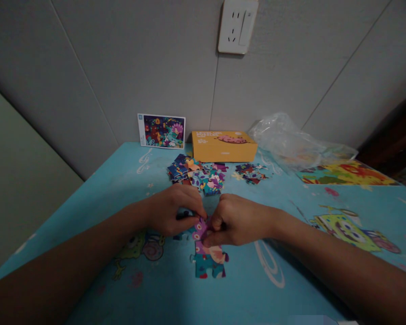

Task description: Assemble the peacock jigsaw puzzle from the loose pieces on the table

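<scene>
Fingertips of your left hand (181,208) and right hand (238,219) pinch a pink cardboard puzzle piece (198,231) at the far side of joined teal-and-pink pieces (206,262); uneven pressure could bend its tabs.

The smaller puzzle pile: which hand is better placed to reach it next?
Probably the right hand: it is nearer the smaller pile; the left hand would have to reach across.

Looks to me like a home, cartoon-patterned blue tablecloth (98,225), wall outlet (237,27), children's puzzle box (224,147)
</scene>
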{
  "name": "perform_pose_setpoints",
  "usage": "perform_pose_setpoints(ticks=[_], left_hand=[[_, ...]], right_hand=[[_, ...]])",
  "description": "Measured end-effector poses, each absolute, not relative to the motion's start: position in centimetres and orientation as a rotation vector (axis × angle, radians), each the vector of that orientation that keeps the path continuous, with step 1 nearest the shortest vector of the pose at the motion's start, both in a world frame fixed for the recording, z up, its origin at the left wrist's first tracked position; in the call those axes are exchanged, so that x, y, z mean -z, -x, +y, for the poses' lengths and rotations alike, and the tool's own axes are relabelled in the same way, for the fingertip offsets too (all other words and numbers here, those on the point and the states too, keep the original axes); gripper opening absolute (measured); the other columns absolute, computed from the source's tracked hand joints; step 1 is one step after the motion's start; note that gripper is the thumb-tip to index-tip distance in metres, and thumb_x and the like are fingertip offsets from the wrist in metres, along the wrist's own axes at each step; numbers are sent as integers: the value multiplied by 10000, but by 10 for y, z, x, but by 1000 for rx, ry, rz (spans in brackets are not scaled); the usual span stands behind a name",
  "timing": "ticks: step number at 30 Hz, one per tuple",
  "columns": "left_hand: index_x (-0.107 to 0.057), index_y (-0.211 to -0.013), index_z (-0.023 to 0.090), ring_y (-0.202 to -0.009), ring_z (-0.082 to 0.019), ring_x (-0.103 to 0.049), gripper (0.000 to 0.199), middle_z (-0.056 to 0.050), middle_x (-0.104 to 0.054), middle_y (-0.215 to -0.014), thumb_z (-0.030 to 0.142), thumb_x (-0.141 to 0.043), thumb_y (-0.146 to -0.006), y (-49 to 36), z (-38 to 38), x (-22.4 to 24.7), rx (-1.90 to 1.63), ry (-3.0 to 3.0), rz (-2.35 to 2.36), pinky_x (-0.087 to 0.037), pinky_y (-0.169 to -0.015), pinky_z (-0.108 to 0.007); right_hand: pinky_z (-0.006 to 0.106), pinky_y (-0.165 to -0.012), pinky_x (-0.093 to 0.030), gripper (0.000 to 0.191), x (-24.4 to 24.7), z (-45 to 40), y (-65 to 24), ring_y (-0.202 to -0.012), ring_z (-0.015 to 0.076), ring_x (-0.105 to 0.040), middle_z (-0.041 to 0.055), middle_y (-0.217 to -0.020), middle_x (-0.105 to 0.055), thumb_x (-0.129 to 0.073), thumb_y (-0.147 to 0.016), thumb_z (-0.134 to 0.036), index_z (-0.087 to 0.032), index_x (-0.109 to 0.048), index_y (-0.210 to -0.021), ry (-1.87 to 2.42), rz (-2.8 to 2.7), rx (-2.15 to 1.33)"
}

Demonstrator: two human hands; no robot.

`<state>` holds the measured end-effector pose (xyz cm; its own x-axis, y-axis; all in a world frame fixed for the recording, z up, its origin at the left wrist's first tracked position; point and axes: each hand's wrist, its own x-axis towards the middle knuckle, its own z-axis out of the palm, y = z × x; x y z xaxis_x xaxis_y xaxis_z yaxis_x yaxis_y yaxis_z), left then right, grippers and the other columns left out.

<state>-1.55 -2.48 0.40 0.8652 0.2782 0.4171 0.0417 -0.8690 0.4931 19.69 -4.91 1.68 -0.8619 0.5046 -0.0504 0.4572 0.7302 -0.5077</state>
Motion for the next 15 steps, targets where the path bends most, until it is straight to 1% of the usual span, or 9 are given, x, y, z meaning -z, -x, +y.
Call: perform_pose_setpoints(ticks=[3,7,11,15], left_hand=[[-700,-886,182,-715,-176,-612,160,-67,-704,-744,118,-573,-814,15,-25,-4,-678,-2563,219,-484,-709,-327],[-704,-808,204,-664,-169,-560,144,-43,-670,-667,127,-581,-812,13,-30,-7,-673,-2599,203,-452,-713,-348],[-706,-747,208,-680,-170,-533,131,-41,-661,-669,125,-611,-784,11,-36,-11,-592,-2567,171,-427,-693,-336],[-715,-777,203,-705,-165,-556,148,-38,-669,-701,85,-627,-762,10,-38,-10,-505,-2514,150,-430,-706,-318]], right_hand=[[260,-479,-168,431,-20,-48,-200,-445,51,-207,-86,-461,-277,-645,-839,-312,-151,-477,-476,757,-2801,-828],[256,-461,-159,415,-23,-46,-205,-436,50,-164,-93,-458,-223,-619,-800,-218,-158,-401,-451,712,-2793,-856],[246,-452,-158,364,-20,-45,-206,-438,52,-160,-92,-461,-230,-606,-746,-154,-158,-403,-444,667,-2843,-855],[232,-454,-177,361,-19,-46,-205,-440,52,-174,-91,-466,-248,-601,-761,-171,-158,-421,-448,673,-2849,-886]])
